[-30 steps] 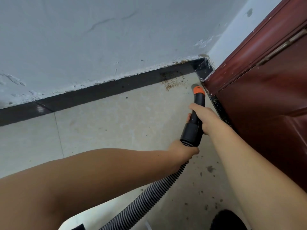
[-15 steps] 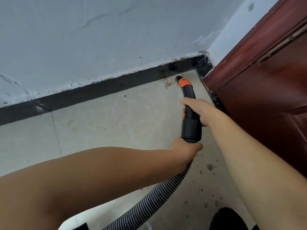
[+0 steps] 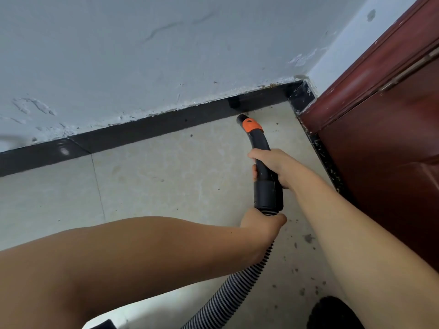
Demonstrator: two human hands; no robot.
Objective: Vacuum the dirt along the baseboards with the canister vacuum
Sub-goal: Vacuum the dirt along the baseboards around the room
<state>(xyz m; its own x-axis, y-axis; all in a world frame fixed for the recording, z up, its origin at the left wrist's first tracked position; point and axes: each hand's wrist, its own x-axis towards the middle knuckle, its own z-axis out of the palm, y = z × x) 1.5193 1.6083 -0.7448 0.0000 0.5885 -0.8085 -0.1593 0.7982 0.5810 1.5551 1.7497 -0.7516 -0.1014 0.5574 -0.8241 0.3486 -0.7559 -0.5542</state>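
Fingers of my right hand (image 3: 275, 167) curl round the black curved plastic vacuum handle (image 3: 262, 162); my left hand (image 3: 262, 222) grips the ribbed grey hose (image 3: 237, 290). I see its orange-collared nozzle tip (image 3: 242, 119) beside the black baseboard (image 3: 152, 129), near scattered dirt specks (image 3: 308, 238).

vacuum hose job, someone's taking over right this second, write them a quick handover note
Right hand: grips the black curved plastic vacuum handle with the orange collar.
Left hand: holds the grey ribbed flexible hose just under the handle's cuff.
Nozzle tip sits at the foot of the black glossy baseboard, a little left of the corner.
Done: the beige floor tile beside the nozzle looks mostly free of dirt.
Left: dark dirt specks on the floor near the dark red wooden door, and debris on the black strip along its foot.
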